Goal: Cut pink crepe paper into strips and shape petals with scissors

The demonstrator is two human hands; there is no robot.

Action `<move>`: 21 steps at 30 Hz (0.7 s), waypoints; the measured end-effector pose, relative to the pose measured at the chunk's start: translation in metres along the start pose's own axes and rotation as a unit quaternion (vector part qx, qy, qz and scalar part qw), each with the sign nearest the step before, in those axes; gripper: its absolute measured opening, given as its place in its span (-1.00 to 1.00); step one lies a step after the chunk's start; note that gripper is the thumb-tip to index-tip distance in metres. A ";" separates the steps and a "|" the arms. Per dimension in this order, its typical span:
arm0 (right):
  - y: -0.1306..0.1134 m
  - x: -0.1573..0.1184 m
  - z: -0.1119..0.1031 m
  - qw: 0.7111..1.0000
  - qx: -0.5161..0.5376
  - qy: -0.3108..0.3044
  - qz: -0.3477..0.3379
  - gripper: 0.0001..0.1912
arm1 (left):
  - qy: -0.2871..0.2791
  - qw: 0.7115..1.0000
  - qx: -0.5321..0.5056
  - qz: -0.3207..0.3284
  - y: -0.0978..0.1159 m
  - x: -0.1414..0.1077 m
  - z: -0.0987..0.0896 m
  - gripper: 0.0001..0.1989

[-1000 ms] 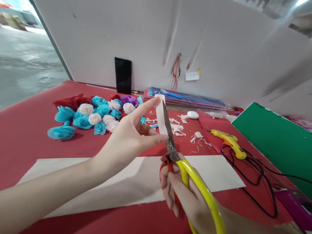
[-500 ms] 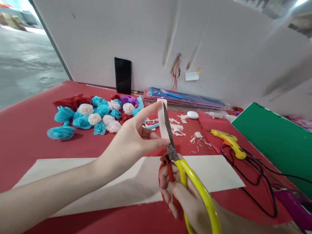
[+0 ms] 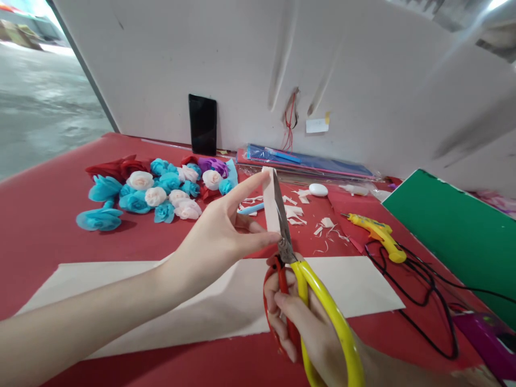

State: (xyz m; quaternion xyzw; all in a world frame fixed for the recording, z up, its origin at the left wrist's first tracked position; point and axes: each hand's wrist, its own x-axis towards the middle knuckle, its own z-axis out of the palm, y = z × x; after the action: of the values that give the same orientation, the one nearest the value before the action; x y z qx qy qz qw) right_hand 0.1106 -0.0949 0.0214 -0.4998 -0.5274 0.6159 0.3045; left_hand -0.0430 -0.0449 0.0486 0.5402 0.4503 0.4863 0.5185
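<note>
Between the fingertips of my left hand (image 3: 220, 242) stands a narrow folded strip of pale paper (image 3: 270, 207), held upright by its two ends. My right hand (image 3: 310, 322) grips a pair of scissors (image 3: 332, 306) with one yellow and one red handle. Their dark blades point up and lie along the right edge of the strip, close to the fingers. Beneath both hands a long cream sheet of paper (image 3: 355, 290) lies flat on the red table (image 3: 161, 371).
Blue, white, red and purple fabric-like flowers (image 3: 165, 185) lie at the back left. White paper scraps (image 3: 296, 212) lie behind my hands. At right are a yellow glue gun (image 3: 379, 234), its black cord and a green board (image 3: 455, 242). A black phone-like slab (image 3: 202, 124) leans against the wall.
The strip and the scissor blades have shifted slightly right and down. The blades look closer together along the strip's edge, and the right-hand fingers have moved a little on the handles.
</note>
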 end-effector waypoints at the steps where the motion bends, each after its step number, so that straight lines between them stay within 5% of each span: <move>1: 0.000 0.000 0.000 1.000 -0.005 0.003 -0.008 -0.83 | -0.004 1.000 -0.002 -0.002 0.000 0.000 0.000 -0.13; 12: 0.002 0.002 0.000 0.994 -0.095 0.043 0.018 -0.59 | 0.004 1.000 -0.006 0.001 0.000 0.001 0.002 -0.15; 21: 0.010 0.004 -0.002 0.994 -0.095 0.040 -0.019 -0.61 | -0.002 1.000 -0.010 0.009 -0.006 0.002 0.001 -0.09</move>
State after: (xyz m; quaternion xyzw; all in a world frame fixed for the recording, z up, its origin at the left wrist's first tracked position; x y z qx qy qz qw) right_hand 0.1128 -0.0934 0.0106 -0.5402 -0.5808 0.5366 0.2880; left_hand -0.0412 -0.0425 0.0424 0.5397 0.4395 0.4947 0.5204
